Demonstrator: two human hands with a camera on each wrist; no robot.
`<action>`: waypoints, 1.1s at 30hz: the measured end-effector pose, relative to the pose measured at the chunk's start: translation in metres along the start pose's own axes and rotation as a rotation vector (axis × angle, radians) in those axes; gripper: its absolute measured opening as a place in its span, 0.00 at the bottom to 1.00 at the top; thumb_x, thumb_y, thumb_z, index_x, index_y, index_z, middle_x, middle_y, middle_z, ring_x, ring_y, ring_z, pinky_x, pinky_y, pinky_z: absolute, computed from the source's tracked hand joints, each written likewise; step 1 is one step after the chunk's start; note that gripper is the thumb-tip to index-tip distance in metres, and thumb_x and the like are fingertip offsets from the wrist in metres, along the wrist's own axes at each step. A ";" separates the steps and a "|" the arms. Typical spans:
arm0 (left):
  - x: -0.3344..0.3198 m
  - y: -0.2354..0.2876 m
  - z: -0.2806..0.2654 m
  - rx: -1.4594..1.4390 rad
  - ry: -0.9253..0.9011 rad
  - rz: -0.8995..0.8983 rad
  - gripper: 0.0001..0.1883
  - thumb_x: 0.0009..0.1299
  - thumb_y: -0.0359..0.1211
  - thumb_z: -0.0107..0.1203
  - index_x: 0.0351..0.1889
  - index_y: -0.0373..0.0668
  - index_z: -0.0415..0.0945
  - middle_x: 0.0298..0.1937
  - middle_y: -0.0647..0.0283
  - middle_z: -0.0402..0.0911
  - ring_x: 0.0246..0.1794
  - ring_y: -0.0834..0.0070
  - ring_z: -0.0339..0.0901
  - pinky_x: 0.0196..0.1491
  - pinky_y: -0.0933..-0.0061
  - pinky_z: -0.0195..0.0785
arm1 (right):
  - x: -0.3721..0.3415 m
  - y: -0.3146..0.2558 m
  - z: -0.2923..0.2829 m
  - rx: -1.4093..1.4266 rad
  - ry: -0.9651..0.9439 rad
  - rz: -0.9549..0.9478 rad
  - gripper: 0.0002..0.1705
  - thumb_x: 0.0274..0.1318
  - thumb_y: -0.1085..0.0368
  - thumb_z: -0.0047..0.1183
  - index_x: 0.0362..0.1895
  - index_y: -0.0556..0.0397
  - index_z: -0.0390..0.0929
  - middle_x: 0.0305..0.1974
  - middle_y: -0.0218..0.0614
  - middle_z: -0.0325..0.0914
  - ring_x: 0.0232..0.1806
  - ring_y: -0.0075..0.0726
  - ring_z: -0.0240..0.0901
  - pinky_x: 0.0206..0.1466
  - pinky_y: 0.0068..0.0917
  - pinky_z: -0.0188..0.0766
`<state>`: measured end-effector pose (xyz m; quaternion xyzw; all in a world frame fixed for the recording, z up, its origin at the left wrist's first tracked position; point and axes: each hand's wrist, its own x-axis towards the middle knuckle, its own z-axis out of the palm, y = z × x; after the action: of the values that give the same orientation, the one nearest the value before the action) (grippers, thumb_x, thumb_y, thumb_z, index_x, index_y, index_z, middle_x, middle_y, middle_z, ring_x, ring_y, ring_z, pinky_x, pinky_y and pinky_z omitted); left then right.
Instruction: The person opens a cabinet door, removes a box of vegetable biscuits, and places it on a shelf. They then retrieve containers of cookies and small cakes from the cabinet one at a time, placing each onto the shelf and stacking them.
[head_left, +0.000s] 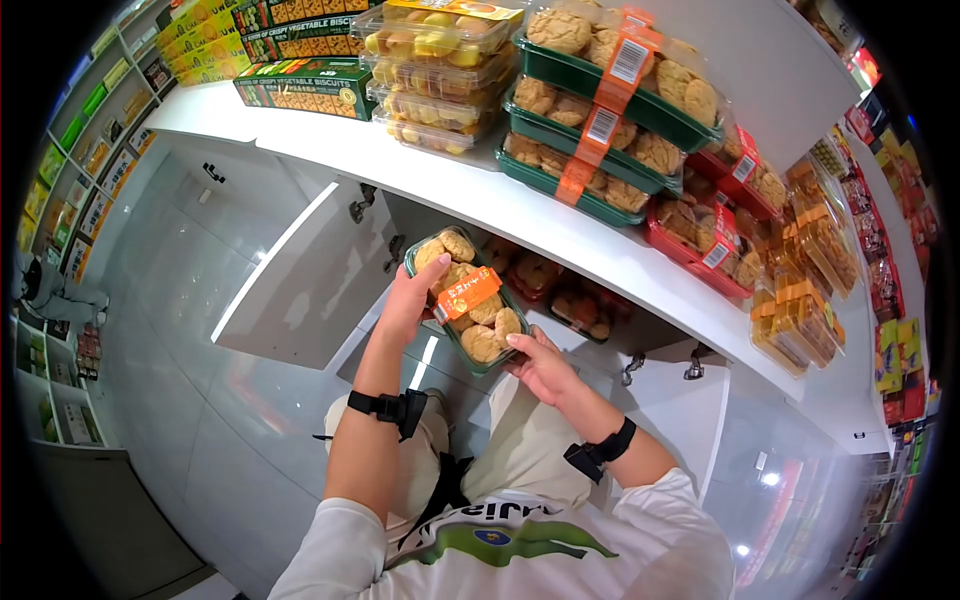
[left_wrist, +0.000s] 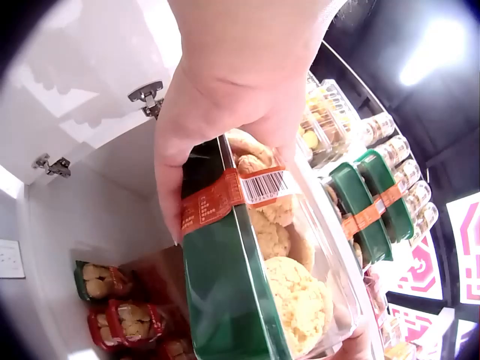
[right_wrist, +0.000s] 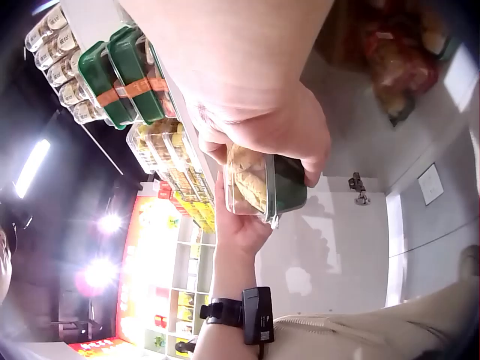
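Observation:
Both of my hands hold a green plastic tray of cookies (head_left: 483, 340) with a clear lid and an orange label band, tilted over my lap in the head view. My left hand (head_left: 405, 300) grips its upper left side, thumb over the lid. At the lower right end, my right hand (head_left: 545, 368) grips the tray with its thumb on the top edge. The left wrist view shows the tray's green side (left_wrist: 225, 292) and a barcode on the band. In the right wrist view, my right hand (right_wrist: 277, 127) spans the tray and hides much of it.
Before me is a low white cabinet with its doors (head_left: 305, 285) open and more cookie packs (head_left: 580, 312) inside. The white counter (head_left: 330, 145) above bears stacked green cookie trays (head_left: 590, 125), yellow-filled clear boxes (head_left: 430, 105) and biscuit boxes (head_left: 305, 85). Hinges (head_left: 362, 203) jut at the opening.

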<state>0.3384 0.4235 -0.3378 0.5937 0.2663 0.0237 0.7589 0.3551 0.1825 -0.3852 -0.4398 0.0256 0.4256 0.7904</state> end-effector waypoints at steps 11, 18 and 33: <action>-0.050 0.026 -0.007 -0.053 -0.183 0.058 0.29 0.67 0.50 0.59 0.60 0.46 0.67 0.50 0.62 0.78 0.45 0.71 0.79 0.39 0.64 0.75 | -0.039 -0.013 0.023 -0.038 0.061 -0.091 0.31 0.61 0.55 0.58 0.59 0.44 0.54 0.57 0.38 0.65 0.53 0.35 0.72 0.51 0.41 0.76; -0.077 0.053 -0.042 -0.147 -0.333 0.001 0.38 0.70 0.46 0.57 0.72 0.43 0.51 0.61 0.54 0.69 0.55 0.61 0.75 0.50 0.54 0.75 | -0.050 -0.057 0.037 -0.200 -0.005 -0.341 0.19 0.65 0.54 0.50 0.53 0.51 0.65 0.45 0.32 0.72 0.49 0.25 0.69 0.50 0.27 0.72; -0.110 0.135 0.004 -0.271 -0.459 0.307 0.30 0.73 0.45 0.50 0.68 0.41 0.57 0.62 0.57 0.71 0.60 0.67 0.74 0.56 0.63 0.75 | -0.143 -0.131 0.098 -1.011 -0.130 -0.839 0.73 0.33 0.57 0.80 0.76 0.50 0.36 0.72 0.48 0.48 0.72 0.42 0.52 0.73 0.40 0.55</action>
<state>0.2837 0.4207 -0.1721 0.5101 -0.0105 0.0387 0.8592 0.3221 0.1268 -0.1775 -0.7027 -0.3989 0.0666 0.5853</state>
